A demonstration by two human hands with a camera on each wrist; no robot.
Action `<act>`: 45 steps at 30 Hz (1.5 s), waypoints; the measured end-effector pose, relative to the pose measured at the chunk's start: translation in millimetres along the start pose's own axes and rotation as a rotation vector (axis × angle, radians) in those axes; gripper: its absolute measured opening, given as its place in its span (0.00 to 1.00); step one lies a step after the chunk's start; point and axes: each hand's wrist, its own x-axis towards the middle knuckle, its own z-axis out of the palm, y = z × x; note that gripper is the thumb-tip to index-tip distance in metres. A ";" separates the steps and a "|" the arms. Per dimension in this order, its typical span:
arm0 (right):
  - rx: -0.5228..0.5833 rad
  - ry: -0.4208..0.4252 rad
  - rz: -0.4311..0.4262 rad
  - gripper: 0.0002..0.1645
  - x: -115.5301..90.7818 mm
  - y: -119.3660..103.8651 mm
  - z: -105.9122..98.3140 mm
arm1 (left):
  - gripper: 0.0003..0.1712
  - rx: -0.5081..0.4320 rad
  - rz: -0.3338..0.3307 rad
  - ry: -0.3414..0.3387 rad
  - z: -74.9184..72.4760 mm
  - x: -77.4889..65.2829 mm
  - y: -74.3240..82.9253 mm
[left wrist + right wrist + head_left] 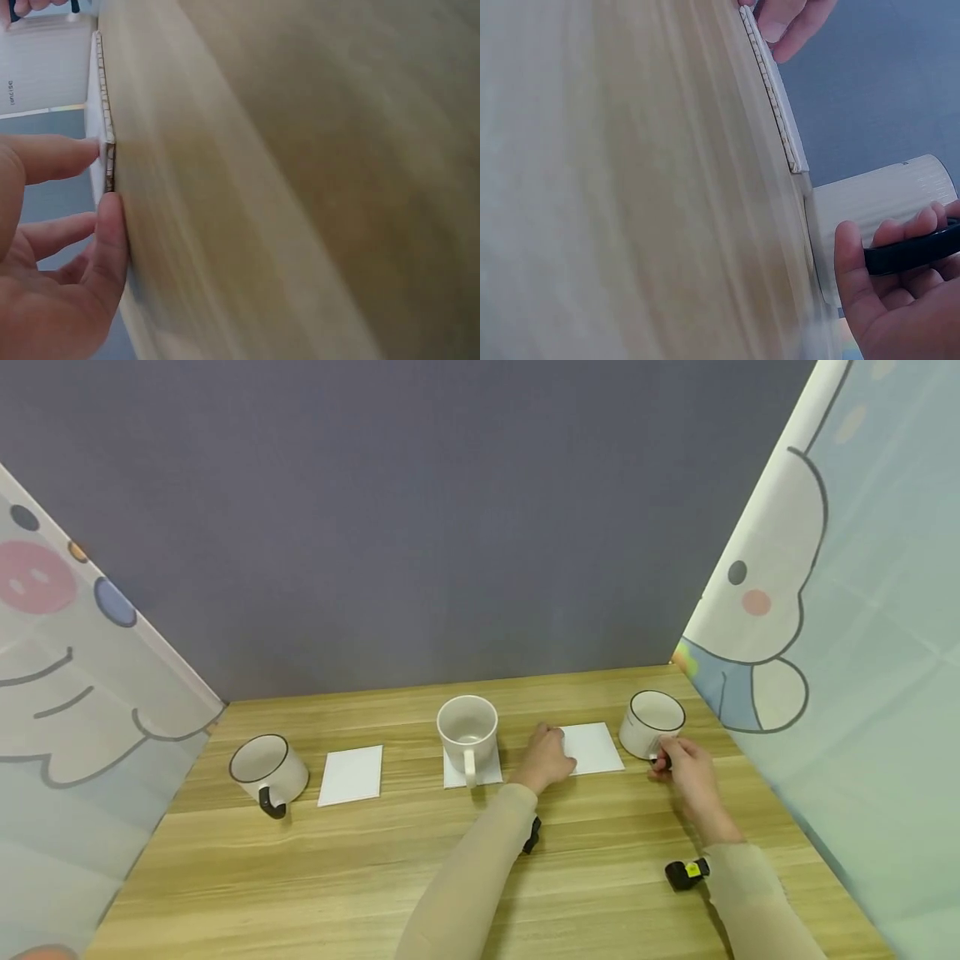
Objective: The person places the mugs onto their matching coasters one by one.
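Note:
My left hand (547, 760) is at the left side of a white square coaster (594, 748), thumb and fingers gripping near its corner. In the left wrist view, the coaster (106, 97) shows a ribbed edge and lies flat on the wood. On the right, my right hand (688, 768) grips the black handle (907, 253) of a white enamel-style mug (643, 727) with a dark rim. This mug stands upright just right of the coaster, its base at the tabletop.
A plain white mug (467, 735) stands on another white coaster (454, 774) in the middle. Further left lies a third coaster (351, 775), beside a dark-rimmed mug (281, 777) with a black handle. A grey wall (435, 527) and printed curtains (862, 610) border the wooden table (300, 877).

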 end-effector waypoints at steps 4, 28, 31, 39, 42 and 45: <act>-0.002 -0.003 -0.007 0.22 3.1 5.3 -1.1 | 0.28 0.025 -0.004 -0.013 -1.5 -0.9 0.6; 0.078 -0.012 0.055 0.18 0.4 -9.7 2.0 | 0.27 0.060 -0.004 -0.017 -2.1 -3.9 2.4; 0.073 -0.018 0.045 0.19 -0.9 -11.4 2.5 | 0.27 0.050 -0.010 -0.018 -1.3 -2.9 2.3; 0.090 -0.011 -0.015 0.20 -6.5 -22.6 7.1 | 0.28 0.034 -0.024 -0.018 -1.5 -4.9 4.0; 0.104 -0.021 -0.037 0.21 -8.3 -27.3 8.0 | 0.27 0.025 -0.023 -0.021 -1.6 -5.1 3.7; 0.121 -0.028 -0.049 0.21 -9.2 -30.9 7.8 | 0.27 0.019 -0.019 -0.022 -2.2 -5.4 4.0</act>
